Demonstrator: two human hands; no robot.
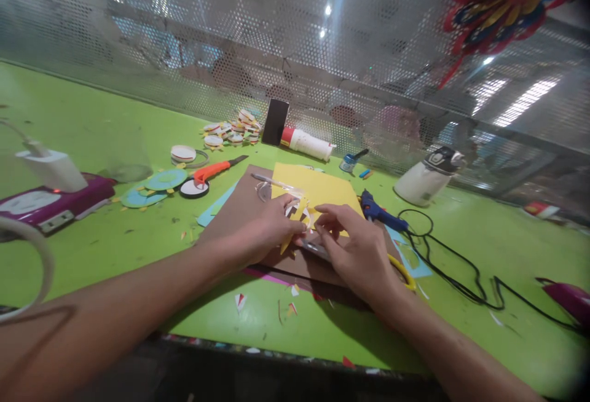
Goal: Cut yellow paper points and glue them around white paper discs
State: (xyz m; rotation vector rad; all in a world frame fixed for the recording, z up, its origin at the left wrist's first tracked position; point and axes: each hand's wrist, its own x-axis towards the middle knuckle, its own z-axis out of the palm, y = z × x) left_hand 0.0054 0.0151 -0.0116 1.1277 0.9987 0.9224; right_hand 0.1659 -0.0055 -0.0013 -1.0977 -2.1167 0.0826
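Note:
My left hand [271,230] grips a small white-and-yellow paper piece [300,211] between thumb and fingers, with a yellow pointed strip hanging down from it. On its right side, my right hand [353,242] has thumb and index finger closed at the edge of the same piece, its other fingers curled. Both hands are over brown cardboard [233,214] with a yellow paper sheet [318,184] on top. A pen [276,183] lies just beyond my left hand. Scissors with a yellow handle [403,271] lie partly hidden under my right hand.
Left are an orange cutter [212,171], blue paper discs [150,192] and a purple power strip [92,196]. Behind are a pile of small striped paper rings [235,131], a phone [275,122] and a white tube [308,145]. Right are a corded glue gun [380,211] and white bottle [426,177].

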